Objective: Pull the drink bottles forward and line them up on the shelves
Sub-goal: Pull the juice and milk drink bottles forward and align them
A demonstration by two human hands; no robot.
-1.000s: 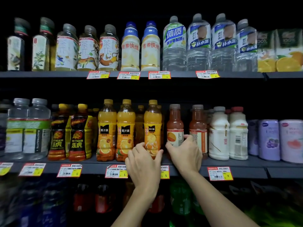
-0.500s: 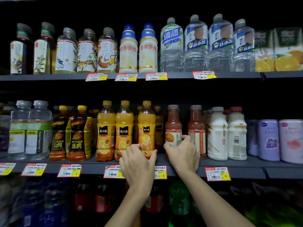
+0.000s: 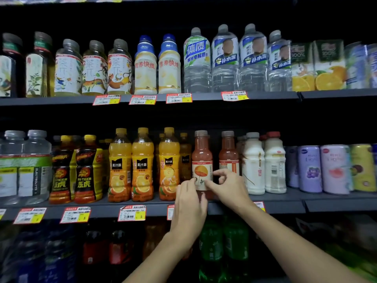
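Observation:
On the middle shelf [image 3: 285, 203] stands a red-orange juice bottle [image 3: 201, 158] with a white label. My left hand [image 3: 188, 207] holds its lower left side, fingers pointing up along the label. My right hand [image 3: 229, 186] pinches the right edge of the label between thumb and fingers. Just left of it stand three orange juice bottles [image 3: 142, 166] at the shelf front, the third orange juice bottle [image 3: 169, 160] close to my left hand. A second red-orange bottle [image 3: 228, 154] stands behind my right hand, partly hidden.
White milk-drink bottles [image 3: 263, 166] and pastel cans [image 3: 334, 170] fill the shelf to the right; energy drinks [image 3: 77, 170] and clear bottles [image 3: 22, 166] fill the left. The upper shelf [image 3: 204, 97] holds tea, milk and water bottles. Price tags line the shelf edges. Dark bottles sit below.
My left hand let go of the third orange juice bottle, now set beside the other two, and moved right onto the red-orange bottle. My right hand shifted up on that bottle's label.

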